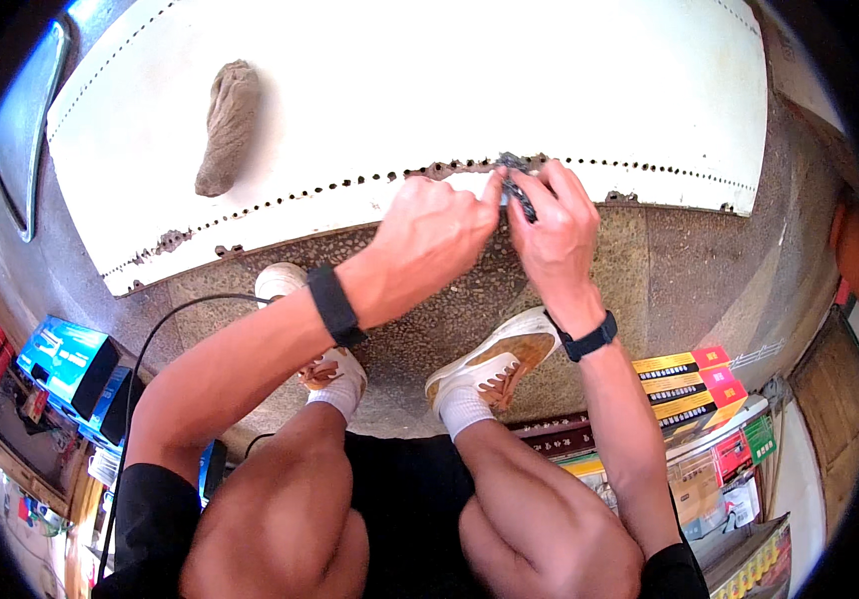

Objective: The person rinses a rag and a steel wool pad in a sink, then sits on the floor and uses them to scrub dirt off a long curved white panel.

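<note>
A white metal panel (399, 80) with rows of small holes and rusted, broken patches lies on the floor before me. My right hand (554, 230) has its fingers curled round a dark, mottled, crumpled piece (521, 200) at the near row of holes. My left hand (429, 225) is closed at the same spot, index fingertip against that piece, its thumb largely hidden. To the left on the panel lies a greyish-brown, lumpy elongated roll (230, 125).
Speckled floor (619, 260) surrounds my shoes (494, 359). Blue boxes (65, 354) and a black cable (180, 307) are at left; yellow-and-red boxes (684, 389) and other packages are at lower right. A bent metal piece (25, 140) lies beyond the panel's left edge.
</note>
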The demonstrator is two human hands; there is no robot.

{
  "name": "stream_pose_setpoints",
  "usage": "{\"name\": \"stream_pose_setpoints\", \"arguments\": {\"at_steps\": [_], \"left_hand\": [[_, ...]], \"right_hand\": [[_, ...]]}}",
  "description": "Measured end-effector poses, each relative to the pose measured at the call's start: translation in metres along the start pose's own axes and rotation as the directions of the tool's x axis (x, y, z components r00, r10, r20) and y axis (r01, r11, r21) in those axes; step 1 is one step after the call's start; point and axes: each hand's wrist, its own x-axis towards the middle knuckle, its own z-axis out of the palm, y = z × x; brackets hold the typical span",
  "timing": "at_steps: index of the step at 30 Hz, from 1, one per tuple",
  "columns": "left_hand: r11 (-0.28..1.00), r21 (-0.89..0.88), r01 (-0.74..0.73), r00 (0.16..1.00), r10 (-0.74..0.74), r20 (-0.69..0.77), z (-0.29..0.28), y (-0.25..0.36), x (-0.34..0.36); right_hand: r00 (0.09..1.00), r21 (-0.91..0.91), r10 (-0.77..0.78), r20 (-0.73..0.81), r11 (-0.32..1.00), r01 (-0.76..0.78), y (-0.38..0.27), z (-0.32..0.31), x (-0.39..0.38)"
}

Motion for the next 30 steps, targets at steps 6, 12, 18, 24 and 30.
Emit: {"name": "stream_pose_setpoints", "arguments": {"at_steps": [6, 12, 18, 24, 30], "left_hand": [[0.999, -0.036, -0.014, 1.000, 0.013, -0.022, 0.005, 0.001, 0.002], [0.999, -0.021, -0.026, 0.998, 0.025, -0.057, 0.005, 0.006, 0.010], [1.000, 0.008, 0.008, 1.000, -0.008, -0.016, 0.001, 0.000, 0.004], [0.997, 0.010, -0.075, 0.997, 0.074, 0.017, 0.005, 0.020, 0.009], [0.999, -0.005, -0.050, 0.998, 0.050, 0.035, 0.002, 0.023, 0.010]], "right_hand": [[0.999, -0.004, 0.035, 0.028, 0.999, -0.035, -0.003, 0.001, 0.003], [1.000, -0.024, 0.006, -0.001, 1.000, -0.006, 0.006, -0.005, 0.000], [1.000, -0.006, -0.003, -0.009, 1.000, 0.003, 0.006, 0.002, -0.002], [0.998, -0.028, 0.056, 0.004, 0.998, -0.055, 0.018, -0.008, -0.022], [0.999, -0.015, 0.041, 0.006, 0.999, -0.041, 0.019, -0.009, -0.023]]}}
